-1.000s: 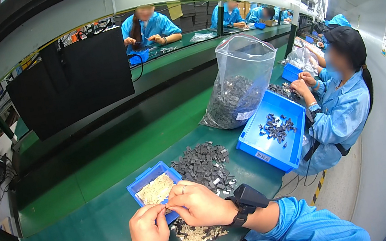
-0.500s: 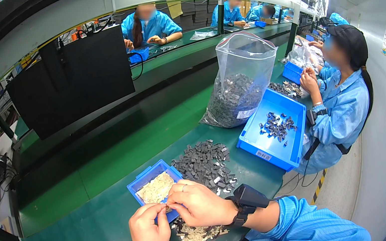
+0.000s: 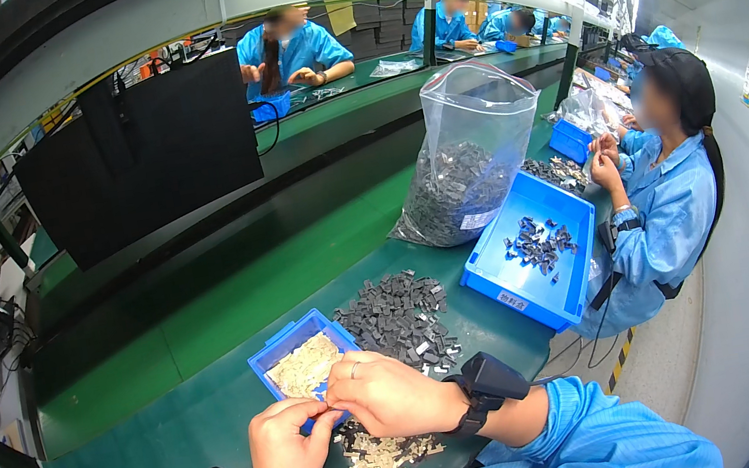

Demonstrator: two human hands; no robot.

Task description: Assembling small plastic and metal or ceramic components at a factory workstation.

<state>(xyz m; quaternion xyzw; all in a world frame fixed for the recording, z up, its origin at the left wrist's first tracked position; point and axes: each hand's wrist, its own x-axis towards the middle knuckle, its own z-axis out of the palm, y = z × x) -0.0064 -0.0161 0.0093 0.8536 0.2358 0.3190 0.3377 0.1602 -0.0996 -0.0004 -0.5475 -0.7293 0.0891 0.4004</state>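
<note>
My left hand and my right hand meet fingertip to fingertip over the near edge of a small blue bin. Both are closed in a pinch, and whatever sits between the fingers is too small and covered to make out. Pale cream-coloured small pieces fill the bin. Below my right wrist lies a loose pile of cream and dark small pieces. Just beyond my right hand spreads a heap of dark grey small blocks.
A large clear zip bag of dark parts stands beyond the heap. To its right, a blue tray holds several black parts. A co-worker sits at the right. A black panel hangs at the back left.
My hands stay pinched together, with only slight shifts of the fingers and left wrist. The co-worker at the right has brought both hands together slightly lower.
</note>
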